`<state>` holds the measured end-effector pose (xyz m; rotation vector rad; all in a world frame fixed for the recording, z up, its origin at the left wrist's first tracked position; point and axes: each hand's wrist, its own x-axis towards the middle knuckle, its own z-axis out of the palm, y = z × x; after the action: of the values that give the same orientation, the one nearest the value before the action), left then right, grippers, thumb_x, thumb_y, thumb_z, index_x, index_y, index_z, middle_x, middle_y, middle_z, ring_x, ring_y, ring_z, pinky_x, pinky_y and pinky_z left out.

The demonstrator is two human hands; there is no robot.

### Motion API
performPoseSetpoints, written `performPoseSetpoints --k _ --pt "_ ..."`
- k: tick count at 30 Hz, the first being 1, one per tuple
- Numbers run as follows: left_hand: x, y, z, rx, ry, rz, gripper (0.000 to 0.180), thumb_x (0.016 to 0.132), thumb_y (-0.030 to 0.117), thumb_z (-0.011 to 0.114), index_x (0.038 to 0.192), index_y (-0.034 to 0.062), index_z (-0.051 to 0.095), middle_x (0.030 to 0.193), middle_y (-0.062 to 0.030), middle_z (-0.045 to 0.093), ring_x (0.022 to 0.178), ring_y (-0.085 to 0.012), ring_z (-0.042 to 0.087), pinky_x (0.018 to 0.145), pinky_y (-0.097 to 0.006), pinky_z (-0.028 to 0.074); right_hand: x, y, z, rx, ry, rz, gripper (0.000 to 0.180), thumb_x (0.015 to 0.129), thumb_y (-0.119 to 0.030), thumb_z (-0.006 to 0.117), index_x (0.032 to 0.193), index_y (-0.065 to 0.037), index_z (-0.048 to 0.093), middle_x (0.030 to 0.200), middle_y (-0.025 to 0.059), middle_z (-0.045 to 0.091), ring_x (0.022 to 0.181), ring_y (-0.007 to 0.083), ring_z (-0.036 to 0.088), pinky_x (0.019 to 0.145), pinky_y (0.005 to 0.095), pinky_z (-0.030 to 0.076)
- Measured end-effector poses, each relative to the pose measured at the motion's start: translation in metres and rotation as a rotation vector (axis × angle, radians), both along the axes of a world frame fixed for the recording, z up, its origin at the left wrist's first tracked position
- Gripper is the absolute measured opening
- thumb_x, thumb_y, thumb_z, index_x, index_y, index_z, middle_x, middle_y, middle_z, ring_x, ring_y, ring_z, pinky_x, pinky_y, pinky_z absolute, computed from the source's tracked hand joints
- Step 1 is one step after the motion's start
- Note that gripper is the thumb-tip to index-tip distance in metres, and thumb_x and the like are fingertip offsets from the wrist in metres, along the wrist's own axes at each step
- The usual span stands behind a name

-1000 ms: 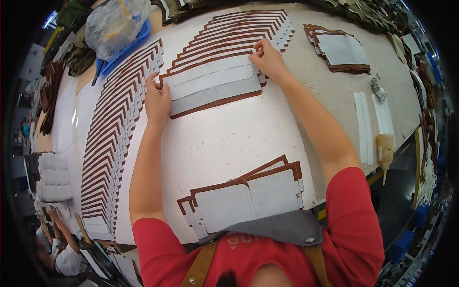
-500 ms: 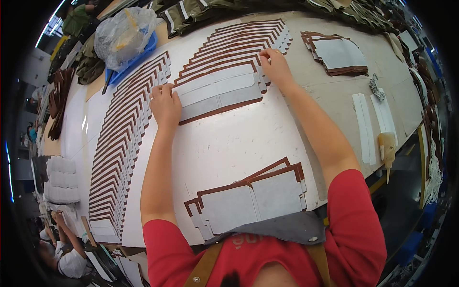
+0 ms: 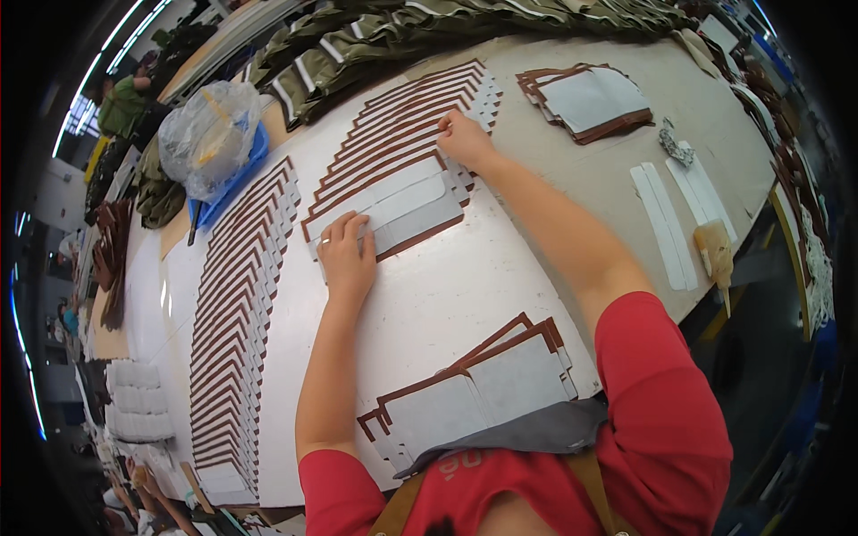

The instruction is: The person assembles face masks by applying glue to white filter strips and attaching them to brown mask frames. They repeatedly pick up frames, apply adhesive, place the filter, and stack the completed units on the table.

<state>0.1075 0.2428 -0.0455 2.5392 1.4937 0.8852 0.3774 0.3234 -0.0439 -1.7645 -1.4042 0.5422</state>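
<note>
A row of overlapping white-and-brown fabric panels (image 3: 384,137) fans away from me across the table. Its nearest panel (image 3: 418,198) lies flat, pale with a brown border. My left hand (image 3: 349,256) rests open on that panel's lower left part, fingers extended over it. At the row's right edge, my right hand (image 3: 465,141) is closed with fingers curled together; whatever lies between its fingertips is hidden. Left of this row runs a longer overlapped row of similar panels (image 3: 234,335). A loose pile of panels (image 3: 478,389) lies close to my body.
Another stack of panels (image 3: 594,96) sits at the back right. Two white strips (image 3: 663,228), a crumpled silvery piece (image 3: 675,143) and a yellowish pointed bottle (image 3: 715,255) lie right. A blue tray (image 3: 234,183) holds a plastic bag. Olive garments (image 3: 357,49) line the far edge.
My left hand has moved from the nearest panel's left edge onto its lower face. My right hand stays by the row's right edge, fingers more curled. The view has shifted.
</note>
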Motion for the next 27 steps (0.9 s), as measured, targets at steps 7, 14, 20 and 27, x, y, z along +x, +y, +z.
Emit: performPoseSetpoints --k 7,14,20,27 --pt "-0.008 -0.003 -0.002 0.01 -0.024 0.017 0.024 0.09 0.02 0.05 0.11 0.0107 0.059 0.123 -0.0099 0.051 0.117 -0.0282 0.042 0.096 -0.043 0.029 0.062 -0.063 0.041 0.059 -0.223 -0.031 0.019 0.077 -0.016 0.053 0.087 -0.003 0.061 0.096 0.0181 0.063 0.088 0.0359 0.06 0.075 0.042 0.048" --pt "0.008 -0.015 0.017 0.088 -0.071 -0.029 0.024 0.093 0.024 0.048 0.11 0.0111 0.058 0.126 -0.0096 0.047 0.119 -0.0279 0.037 0.098 -0.045 0.024 0.18 -0.192 0.045 -0.485 -0.799 -0.421 0.02 0.078 -0.007 0.051 0.091 0.0 0.065 0.098 0.0219 0.063 0.094 0.0355 0.062 0.079 0.042 0.051" --pt "0.009 -0.048 0.039 0.085 -0.064 -0.107 0.022 0.091 0.023 0.051 0.109 0.0117 0.058 0.125 -0.0088 0.047 0.118 -0.0273 0.039 0.099 -0.045 0.023 0.184 -0.179 0.039 -0.479 -0.88 -0.381 0.02 0.078 -0.005 0.053 0.092 0.0 0.066 0.099 0.0214 0.064 0.095 0.0346 0.062 0.078 0.0429 0.051" --pt "-0.013 -0.122 0.067 -0.081 -0.131 -0.109 0.021 0.088 0.015 0.055 0.108 0.0106 0.057 0.123 -0.0104 0.048 0.115 -0.0286 0.042 0.099 -0.041 0.028 0.182 -0.171 0.066 -0.512 -0.731 -0.313 0.02 0.078 -0.007 0.053 0.092 -0.001 0.066 0.093 0.0164 0.066 0.076 0.0278 0.066 0.066 0.0378 0.053"
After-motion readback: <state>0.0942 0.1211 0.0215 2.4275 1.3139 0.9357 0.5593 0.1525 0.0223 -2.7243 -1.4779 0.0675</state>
